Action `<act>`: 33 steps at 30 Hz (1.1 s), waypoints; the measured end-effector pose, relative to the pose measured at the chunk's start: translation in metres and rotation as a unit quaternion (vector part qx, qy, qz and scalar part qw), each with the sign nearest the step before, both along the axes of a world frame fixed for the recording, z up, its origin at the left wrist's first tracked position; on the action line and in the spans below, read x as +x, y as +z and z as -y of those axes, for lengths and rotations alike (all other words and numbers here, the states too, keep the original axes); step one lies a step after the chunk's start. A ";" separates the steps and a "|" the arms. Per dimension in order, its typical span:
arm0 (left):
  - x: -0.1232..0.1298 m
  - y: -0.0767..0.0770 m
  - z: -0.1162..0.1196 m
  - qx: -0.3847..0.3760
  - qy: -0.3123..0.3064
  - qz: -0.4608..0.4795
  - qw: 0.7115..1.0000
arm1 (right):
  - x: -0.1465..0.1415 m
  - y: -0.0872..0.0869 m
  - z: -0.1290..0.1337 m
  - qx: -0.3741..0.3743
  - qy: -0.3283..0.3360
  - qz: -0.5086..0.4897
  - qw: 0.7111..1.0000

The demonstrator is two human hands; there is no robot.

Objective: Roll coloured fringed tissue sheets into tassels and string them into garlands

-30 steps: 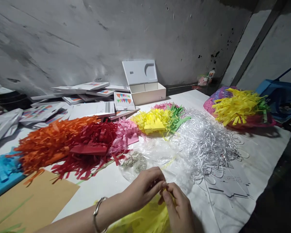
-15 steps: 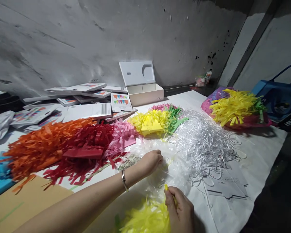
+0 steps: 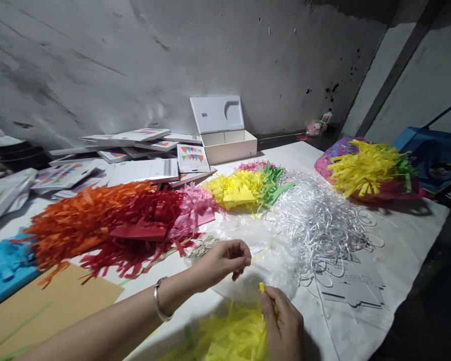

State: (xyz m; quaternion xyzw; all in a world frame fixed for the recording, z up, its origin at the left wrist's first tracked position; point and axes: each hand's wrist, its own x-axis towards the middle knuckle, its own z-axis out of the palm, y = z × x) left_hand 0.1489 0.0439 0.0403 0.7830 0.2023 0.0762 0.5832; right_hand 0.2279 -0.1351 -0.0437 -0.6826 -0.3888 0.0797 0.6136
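My right hand (image 3: 283, 318) pinches the folded top of a yellow tissue-paper tassel (image 3: 233, 338), whose fringed strips spread out at the bottom of the view, partly blurred. Just above and to the left, my left hand (image 3: 225, 260) hovers with its fingers curled and thumb bent in; whatever it may hold is too small to make out. Beneath it lie a clear plastic bag (image 3: 276, 250) and a small bunch of thin greenish-beige pieces (image 3: 205, 246). To the right of the bag spreads a tangled heap of white string (image 3: 315, 215).
Orange (image 3: 86, 220), red (image 3: 143, 230) and pink fringed tissue (image 3: 195, 210) lie on the left, with yellow (image 3: 236, 188) and green behind. Printed flat boxes (image 3: 143, 170) pile near the wall beside an open white box (image 3: 229, 148). More yellow tassels (image 3: 363, 168) rest at right.
My left hand has drawn back from over the plastic bag and turned, its curled fingers now showing. The right hand keeps its pinch on the yellow tassel. The view has shifted slightly left.
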 end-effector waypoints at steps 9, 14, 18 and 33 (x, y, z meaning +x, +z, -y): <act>-0.092 0.017 0.066 -0.364 0.115 0.091 0.920 | -0.046 0.052 0.013 0.020 0.131 0.050 0.990; -0.122 0.023 0.087 -0.324 0.164 0.140 0.921 | -0.064 0.065 0.020 0.001 0.201 0.096 0.975; -0.144 0.020 0.101 -0.275 0.175 0.151 0.933 | -0.071 0.070 0.026 -0.007 0.233 0.191 0.954; -0.225 0.016 0.125 -0.011 0.156 0.128 0.979 | -0.119 0.093 0.039 -0.040 0.321 0.387 0.863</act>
